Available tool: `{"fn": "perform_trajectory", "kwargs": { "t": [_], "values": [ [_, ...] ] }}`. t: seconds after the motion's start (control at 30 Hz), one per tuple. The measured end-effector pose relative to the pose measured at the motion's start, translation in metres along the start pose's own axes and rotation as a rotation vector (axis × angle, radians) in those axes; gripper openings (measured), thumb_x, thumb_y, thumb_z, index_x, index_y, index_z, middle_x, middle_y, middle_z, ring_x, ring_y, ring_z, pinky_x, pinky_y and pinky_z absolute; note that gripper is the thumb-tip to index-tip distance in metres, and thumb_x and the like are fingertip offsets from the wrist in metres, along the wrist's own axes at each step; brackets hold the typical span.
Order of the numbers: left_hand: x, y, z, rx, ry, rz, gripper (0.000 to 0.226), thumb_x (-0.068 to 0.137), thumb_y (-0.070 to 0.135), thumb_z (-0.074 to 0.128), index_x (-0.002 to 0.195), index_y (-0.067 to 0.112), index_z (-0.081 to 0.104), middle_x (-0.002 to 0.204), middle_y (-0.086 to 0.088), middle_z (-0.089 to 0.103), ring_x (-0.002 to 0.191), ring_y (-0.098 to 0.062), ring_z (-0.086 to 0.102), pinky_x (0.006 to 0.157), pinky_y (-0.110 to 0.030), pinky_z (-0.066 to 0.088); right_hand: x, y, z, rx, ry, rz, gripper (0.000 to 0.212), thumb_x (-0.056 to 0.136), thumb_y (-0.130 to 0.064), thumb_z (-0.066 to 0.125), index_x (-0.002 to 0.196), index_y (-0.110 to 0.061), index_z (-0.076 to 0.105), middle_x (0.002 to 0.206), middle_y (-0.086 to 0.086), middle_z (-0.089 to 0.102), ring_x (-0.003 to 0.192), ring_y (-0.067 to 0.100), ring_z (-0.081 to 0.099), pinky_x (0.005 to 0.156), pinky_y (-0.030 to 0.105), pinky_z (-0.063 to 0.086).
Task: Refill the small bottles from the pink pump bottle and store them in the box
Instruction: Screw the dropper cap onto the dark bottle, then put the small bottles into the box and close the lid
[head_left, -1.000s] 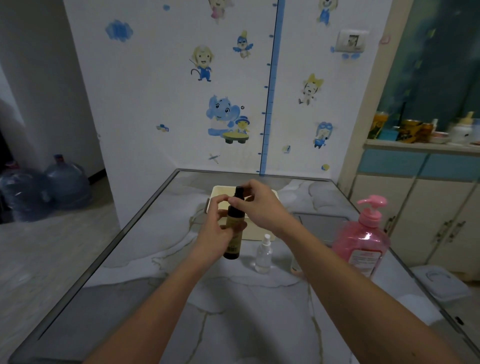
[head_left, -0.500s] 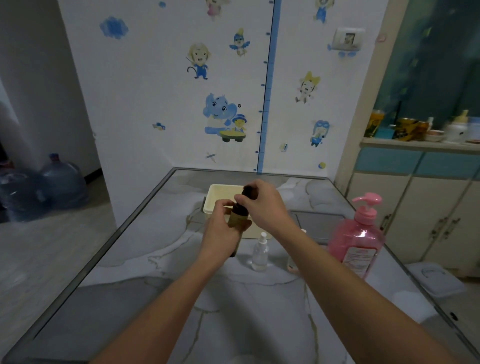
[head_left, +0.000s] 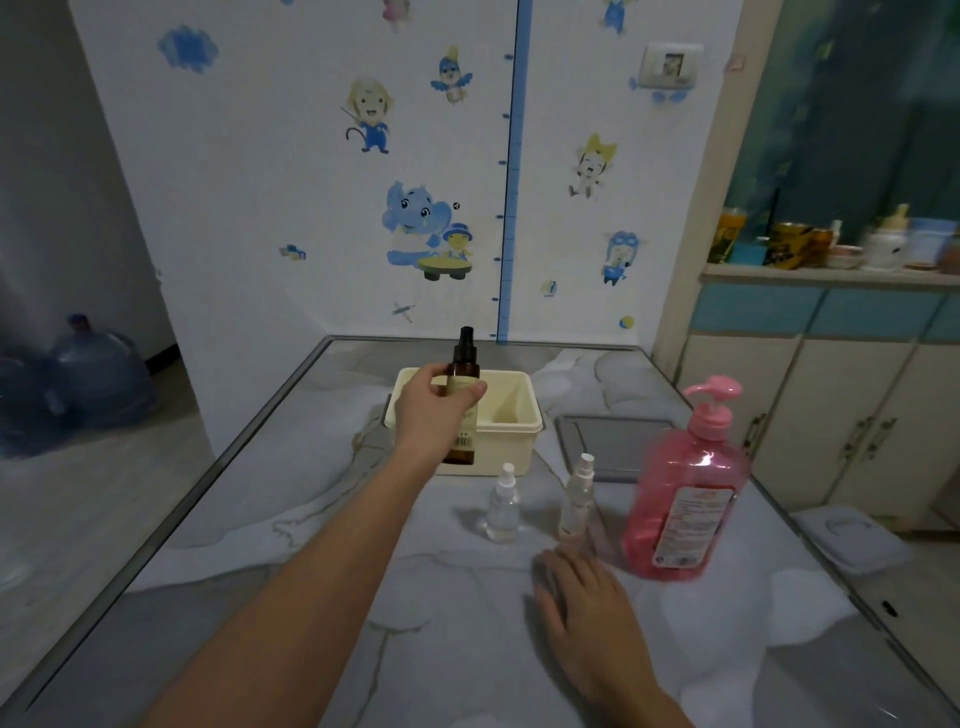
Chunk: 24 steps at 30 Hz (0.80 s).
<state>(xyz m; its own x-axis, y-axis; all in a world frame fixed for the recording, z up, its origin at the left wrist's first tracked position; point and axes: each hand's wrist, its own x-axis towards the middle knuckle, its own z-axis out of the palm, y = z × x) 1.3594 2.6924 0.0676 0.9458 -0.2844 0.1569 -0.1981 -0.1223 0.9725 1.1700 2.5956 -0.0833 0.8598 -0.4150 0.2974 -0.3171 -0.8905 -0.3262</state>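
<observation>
My right hand (head_left: 587, 597) has let go of the brown spray bottle (head_left: 464, 384) and now lies flat on the table (head_left: 260, 571). My left hand (head_left: 434, 410) alone has carried the bottle away from me, holding it upright before the cream box (head_left: 511, 415).

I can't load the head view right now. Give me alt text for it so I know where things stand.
The left hand holds an upright brown spray bottle in front of the cream box, while the right hand rests flat on the table. Two small clear bottles stand beside the pink pump bottle.
</observation>
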Motion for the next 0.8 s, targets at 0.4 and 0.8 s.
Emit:
{"fn": "perform_trajectory", "kwargs": {
  "t": [0.4, 0.8],
  "values": [
    [0.059, -0.006, 0.028, -0.079, -0.023, -0.249, 0.04, 0.078, 0.027, 0.078, 0.108, 0.007, 0.062, 0.098, -0.011, 0.069, 0.088, -0.028, 0.068, 0.085, -0.047, 0.057, 0.001, 0.006, 0.015, -0.101, -0.095, 0.101, 0.05, 0.071, -0.056, 0.044, 0.111, -0.037, 0.069, 0.124, -0.01, 0.066, 0.115, 0.014, 0.064, 0.094, 0.038, 0.05],
    [0.114, 0.002, 0.07, 0.123, -0.032, -0.037, 0.039, 0.08, 0.023, 0.076, 0.112, 0.011, 0.058, 0.101, -0.003, 0.064, 0.091, -0.022, 0.062, 0.083, -0.038, 0.051, 0.016, 0.024, 0.041, -0.081, 0.193, -0.015, 0.054, 0.057, -0.055, 0.048, 0.105, -0.034, 0.059, 0.109, -0.004, 0.073, 0.114, 0.017, 0.046, 0.087, 0.039, 0.031]
  ]
}}
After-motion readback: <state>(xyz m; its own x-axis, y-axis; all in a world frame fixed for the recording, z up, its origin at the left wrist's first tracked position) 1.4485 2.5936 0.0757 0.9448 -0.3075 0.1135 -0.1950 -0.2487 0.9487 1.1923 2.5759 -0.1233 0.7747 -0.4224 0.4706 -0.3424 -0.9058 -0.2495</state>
